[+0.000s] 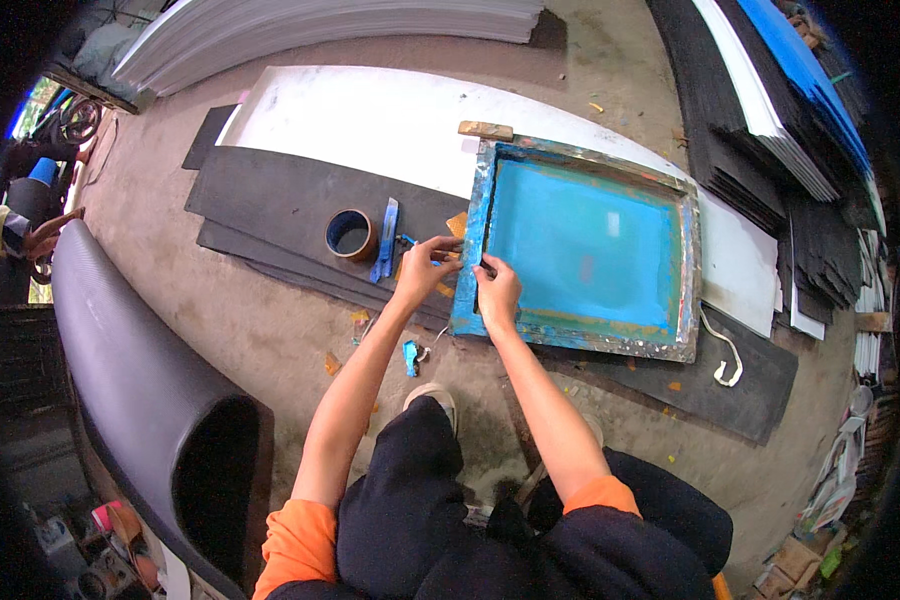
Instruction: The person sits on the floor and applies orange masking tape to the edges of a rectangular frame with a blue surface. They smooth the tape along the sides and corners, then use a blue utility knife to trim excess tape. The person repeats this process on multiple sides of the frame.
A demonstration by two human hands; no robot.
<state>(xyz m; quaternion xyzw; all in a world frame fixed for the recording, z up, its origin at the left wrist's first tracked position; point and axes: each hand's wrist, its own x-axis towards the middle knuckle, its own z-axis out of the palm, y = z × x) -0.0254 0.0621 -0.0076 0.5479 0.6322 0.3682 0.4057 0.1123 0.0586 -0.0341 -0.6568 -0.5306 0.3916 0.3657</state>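
Observation:
A screen-printing frame with a paint-stained border and blue mesh lies in front of me on flat sheets. Both hands meet at its left side. My left hand is closed in a pinch just outside the border. Over the left rail, my right hand is closed too, fingertips close to the left ones. Whatever they pinch is too small or hidden to make out. Left of my hands stand a round brown tub with a dark inside and, beside it, a blue utility knife.
Black foam sheets and a long white sheet lie under the frame. A rolled grey mat rises at left. Stacked sheets lean at right. A white cord and a crumpled blue scrap lie nearby. Another person's hand shows far left.

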